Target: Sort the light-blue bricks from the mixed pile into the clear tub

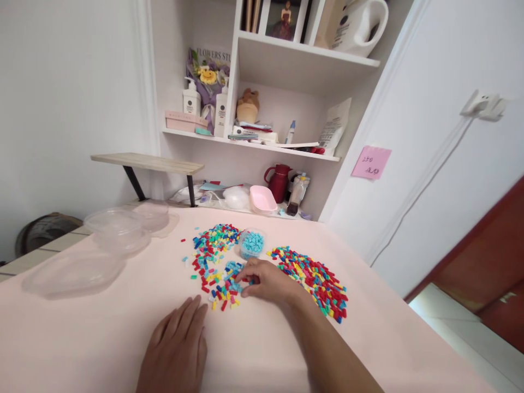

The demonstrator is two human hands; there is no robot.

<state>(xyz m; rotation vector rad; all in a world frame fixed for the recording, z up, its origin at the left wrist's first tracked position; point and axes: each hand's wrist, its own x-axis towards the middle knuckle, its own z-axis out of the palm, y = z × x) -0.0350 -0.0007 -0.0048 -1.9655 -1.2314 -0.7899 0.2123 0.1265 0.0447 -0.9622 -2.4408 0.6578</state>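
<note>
My right hand reaches into the left pile of small toy bricks. Its thumb and index finger are bent and apart, their tips at some light blue bricks. Whether anything sits under the curled fingers is hidden. Just beyond the hand stands a small clear tub filled with light blue bricks. To the right, partly behind my right wrist, spreads a second pile of mixed bricks, many of them red. My left hand lies flat on the pink tabletop, fingers stretched out, holding nothing.
Several clear plastic containers and a clear lid are at the table's left. At the back are a pink tray, a red jug and a bottle. A wooden riser stands back left, below white shelves.
</note>
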